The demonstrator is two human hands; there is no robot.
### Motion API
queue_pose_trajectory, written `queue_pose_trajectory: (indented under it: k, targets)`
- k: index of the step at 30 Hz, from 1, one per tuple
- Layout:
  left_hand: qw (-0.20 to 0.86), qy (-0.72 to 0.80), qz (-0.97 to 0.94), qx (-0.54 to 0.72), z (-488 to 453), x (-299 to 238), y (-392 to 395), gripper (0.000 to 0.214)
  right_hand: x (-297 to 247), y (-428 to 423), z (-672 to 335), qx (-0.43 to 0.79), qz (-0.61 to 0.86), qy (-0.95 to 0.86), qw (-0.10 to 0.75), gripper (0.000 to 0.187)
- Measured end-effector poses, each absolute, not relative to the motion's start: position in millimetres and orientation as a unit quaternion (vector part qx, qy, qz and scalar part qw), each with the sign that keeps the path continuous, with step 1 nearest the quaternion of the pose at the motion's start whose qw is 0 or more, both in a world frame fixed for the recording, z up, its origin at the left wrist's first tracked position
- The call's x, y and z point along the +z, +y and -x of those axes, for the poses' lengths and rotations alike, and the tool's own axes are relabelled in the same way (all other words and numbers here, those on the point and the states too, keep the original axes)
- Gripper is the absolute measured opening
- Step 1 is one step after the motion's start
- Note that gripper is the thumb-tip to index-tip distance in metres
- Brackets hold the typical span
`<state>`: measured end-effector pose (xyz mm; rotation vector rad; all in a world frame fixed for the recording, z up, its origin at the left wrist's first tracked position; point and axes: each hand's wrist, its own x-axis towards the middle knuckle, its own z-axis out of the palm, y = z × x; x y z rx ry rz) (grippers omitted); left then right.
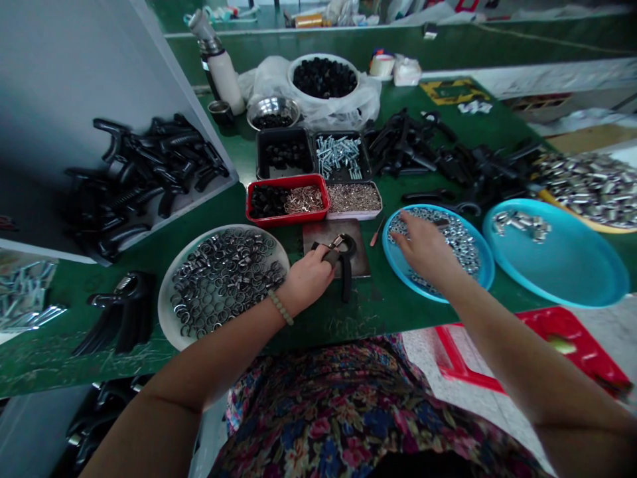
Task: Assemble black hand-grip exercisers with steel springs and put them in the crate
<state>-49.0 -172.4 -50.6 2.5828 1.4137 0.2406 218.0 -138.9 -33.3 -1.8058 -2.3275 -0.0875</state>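
Note:
My left hand [309,277] is closed around a black plastic handle piece [346,269] with a bright metal part at its top, holding it over a flat metal plate [361,232]. The exact shape of the piece is partly hidden by my fingers. My right hand [426,249] reaches into a round blue tray [389,265] of small silver metal parts [465,242], which look like nuts. Its thumb and index finger are apart, with the tips at the parts. Between the plate and this tray lies a thin tool with a reddish handle [373,240].
A white tray of metal rings [223,285] sits left of the plate. Beyond it stand a red box [286,219], a black box of screws [341,156] and a bottle [223,79]. Black handles fill a tilted grey bin [149,166]. Another blue tray [572,265] is at right.

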Motion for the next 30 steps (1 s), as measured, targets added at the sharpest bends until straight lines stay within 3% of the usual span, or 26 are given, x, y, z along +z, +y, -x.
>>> queue_pose_trajectory:
  k: [2,6,10,15,18,22,26,30]
  targets:
    - [0.097,0.473,-0.873,0.071,49,-51,-172,0.028,-33,-158,-262,-0.083,0.710,-0.698,0.045,0.056]
    - [0.100,0.473,-0.873,0.061,49,-52,-170,0.026,-42,-186,-305,-0.058,0.734,-0.677,-0.025,0.048]
    - [0.112,0.481,-0.868,0.056,47,-50,-170,0.026,-35,-192,-264,-0.017,0.728,-0.682,0.072,0.047]
    - [0.114,0.491,-0.862,0.048,46,-49,-170,0.026,-3,-189,-187,0.172,0.642,-0.733,0.145,0.047]
    - [0.111,0.483,-0.867,0.053,47,-50,-170,0.024,5,-184,-169,0.174,0.617,-0.741,0.199,0.049]
    - [0.094,0.462,-0.880,0.061,49,-53,-169,0.024,3,-177,-165,0.198,0.612,-0.754,0.134,0.046]
    - [0.094,0.456,-0.882,0.067,50,-52,-169,0.024,4,-175,-164,0.186,0.620,-0.743,0.173,0.048]
    - [0.109,0.463,-0.877,0.063,49,-50,-168,0.023,5,-173,-163,0.214,0.605,-0.757,0.121,0.046]
